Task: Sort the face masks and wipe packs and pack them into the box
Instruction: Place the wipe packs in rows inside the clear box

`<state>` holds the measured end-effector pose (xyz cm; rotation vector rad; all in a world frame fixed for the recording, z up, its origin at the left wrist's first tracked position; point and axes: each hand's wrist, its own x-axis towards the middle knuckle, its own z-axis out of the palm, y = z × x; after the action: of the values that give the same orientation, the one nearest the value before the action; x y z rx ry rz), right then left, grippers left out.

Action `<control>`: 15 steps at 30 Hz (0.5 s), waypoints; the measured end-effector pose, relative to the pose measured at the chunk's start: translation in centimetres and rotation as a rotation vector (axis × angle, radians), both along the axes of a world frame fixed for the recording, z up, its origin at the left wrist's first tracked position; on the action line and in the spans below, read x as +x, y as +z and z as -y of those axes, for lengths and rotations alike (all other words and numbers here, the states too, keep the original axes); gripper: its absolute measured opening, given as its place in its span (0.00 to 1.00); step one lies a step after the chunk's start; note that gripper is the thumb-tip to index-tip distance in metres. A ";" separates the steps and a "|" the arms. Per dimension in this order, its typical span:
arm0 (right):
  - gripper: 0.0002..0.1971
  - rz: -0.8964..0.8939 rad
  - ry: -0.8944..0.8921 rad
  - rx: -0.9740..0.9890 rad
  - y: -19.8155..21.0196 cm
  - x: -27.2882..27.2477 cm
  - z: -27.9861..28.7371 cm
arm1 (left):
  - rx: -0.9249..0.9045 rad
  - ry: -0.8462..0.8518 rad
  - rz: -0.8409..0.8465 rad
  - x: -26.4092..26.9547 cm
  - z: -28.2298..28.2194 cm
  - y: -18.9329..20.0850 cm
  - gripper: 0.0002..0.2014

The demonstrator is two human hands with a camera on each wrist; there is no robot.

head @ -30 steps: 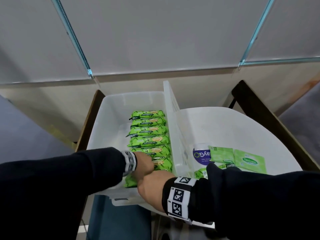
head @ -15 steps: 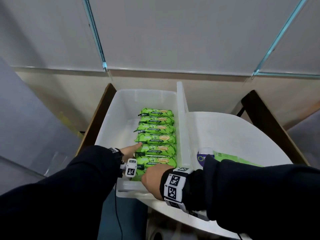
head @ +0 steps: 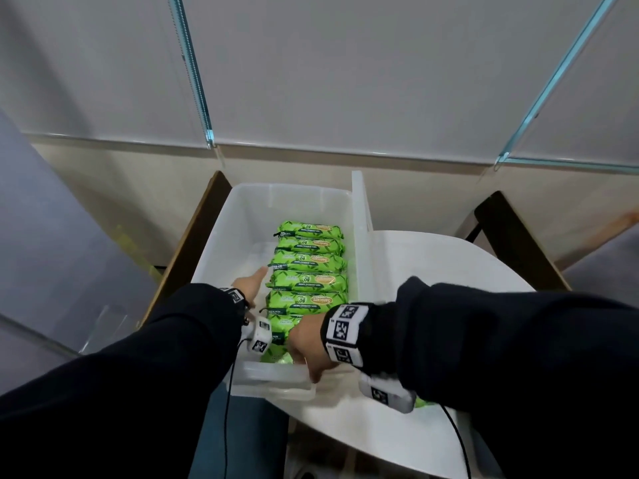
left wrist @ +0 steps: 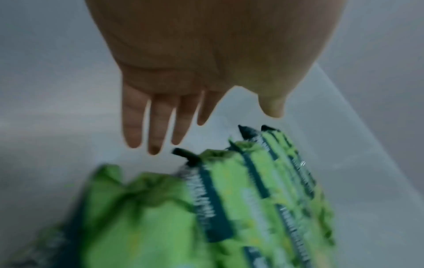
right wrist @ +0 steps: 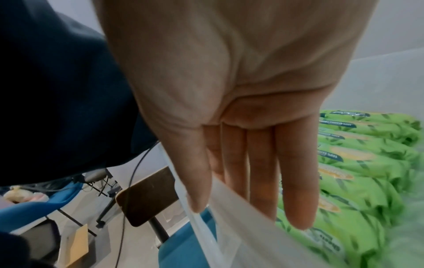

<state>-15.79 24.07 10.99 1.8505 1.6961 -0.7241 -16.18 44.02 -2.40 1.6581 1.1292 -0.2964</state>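
Observation:
Several green wipe packs stand in a row along the right side of a translucent plastic box. My left hand is inside the box, just left of the row, fingers straight and holding nothing. In the left wrist view that hand hovers over the pack ends. My right hand is at the box's near rim. In the right wrist view the rim runs between thumb and fingers of the right hand, with the packs beyond. No face masks show.
The box lid stands upright against the box's right wall. A white round table lies to the right, partly covered by my right sleeve. Dark wooden chair parts flank the box. The box floor left of the packs is bare.
My left hand has slid forward along the left side of the row, its fingers now straight. The right hand stays at the near rim. The sachets on the table are now behind my sleeve.

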 end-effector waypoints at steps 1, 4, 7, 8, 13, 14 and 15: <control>0.23 0.015 0.034 -0.028 0.0 0.0 -0.3 | -0.045 0.055 0.075 0.5 -0.4 -0.4 0.45; 0.15 0.081 0.155 -0.118 -0.4 -0.3 -1.6 | -0.193 0.100 0.235 2.8 -2.1 -3.5 0.54; 0.12 0.112 0.215 -0.184 -1.0 -0.6 -2.2 | -0.356 0.061 0.302 3.1 -1.1 -2.0 0.53; 0.11 0.111 0.229 -0.187 -1.2 -0.5 -2.3 | -0.378 0.063 0.320 2.7 -0.5 -0.5 0.44; 0.14 0.096 0.294 -0.170 -1.6 -0.5 -2.2 | -0.459 -0.046 0.252 2.0 -0.6 -0.5 0.44; 0.13 0.095 0.297 -0.164 -1.7 -0.5 -2.1 | -0.456 -0.047 0.222 2.4 -0.6 -0.8 0.45; 0.11 0.096 0.296 -0.164 -1.6 -0.4 -2.0 | -0.463 -0.039 0.221 2.6 -0.4 -0.7 0.44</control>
<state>-16.24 26.03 9.38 1.4598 1.7435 -0.6207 -13.57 44.42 -3.08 1.2668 0.7907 -0.3597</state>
